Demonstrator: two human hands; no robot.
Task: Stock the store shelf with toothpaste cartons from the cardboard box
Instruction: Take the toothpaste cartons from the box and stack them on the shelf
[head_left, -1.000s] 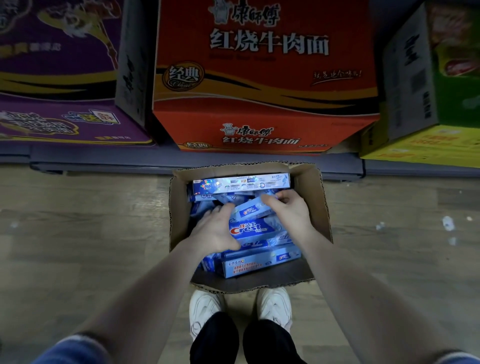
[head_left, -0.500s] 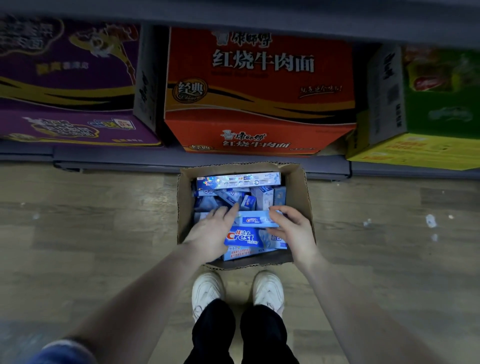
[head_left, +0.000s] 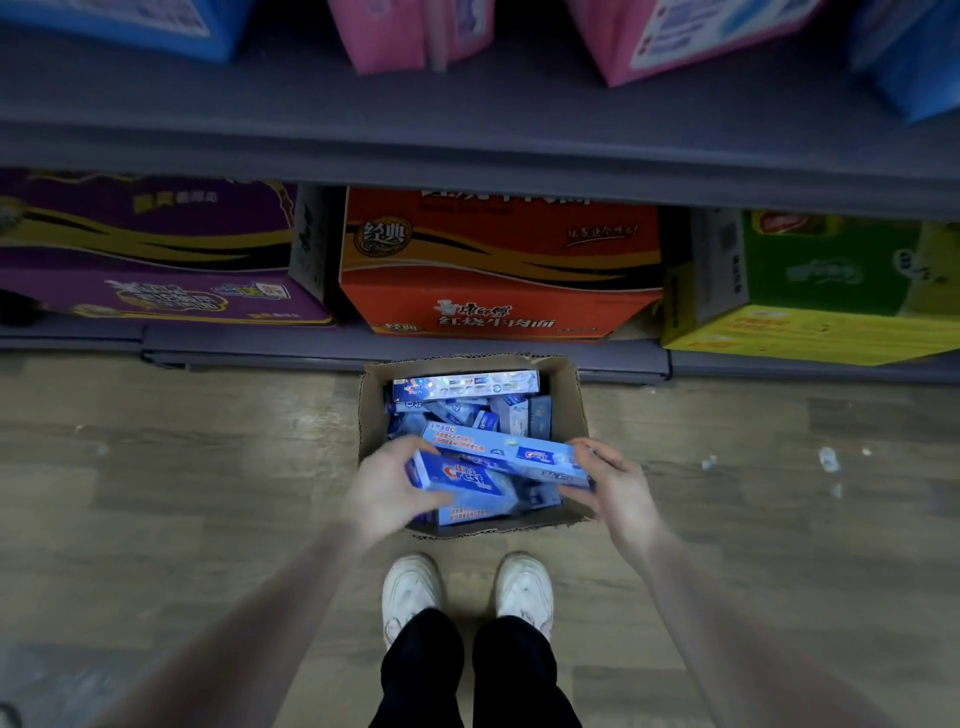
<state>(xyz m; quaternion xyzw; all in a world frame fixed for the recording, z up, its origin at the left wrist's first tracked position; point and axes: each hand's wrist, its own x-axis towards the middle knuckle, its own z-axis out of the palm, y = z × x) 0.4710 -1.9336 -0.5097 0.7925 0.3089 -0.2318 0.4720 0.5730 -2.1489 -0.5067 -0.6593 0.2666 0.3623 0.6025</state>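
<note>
Pale wood-plank floor (head_left: 197, 493) below grey shelf edge (head_left: 467, 166). Open brown cardboard box (head_left: 574, 410) at 12 o'clock of white shoes (head_left: 410, 592), heaped with blue toothpaste cartons (head_left: 465, 384). Left hand (head_left: 387, 488) gripping blue Crest carton (head_left: 457, 475); right hand (head_left: 610, 480) pinching long blue carton (head_left: 504, 449), above box's near rim.

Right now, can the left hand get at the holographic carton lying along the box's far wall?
Probably not yet: the left hand is gripping lifted cartons, though the holographic carton lies exposed on top in the cardboard box.

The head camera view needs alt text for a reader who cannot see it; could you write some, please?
Both hands, left hand and right hand, grip blue toothpaste cartons above an open cardboard box on the floor before a store shelf.
</note>
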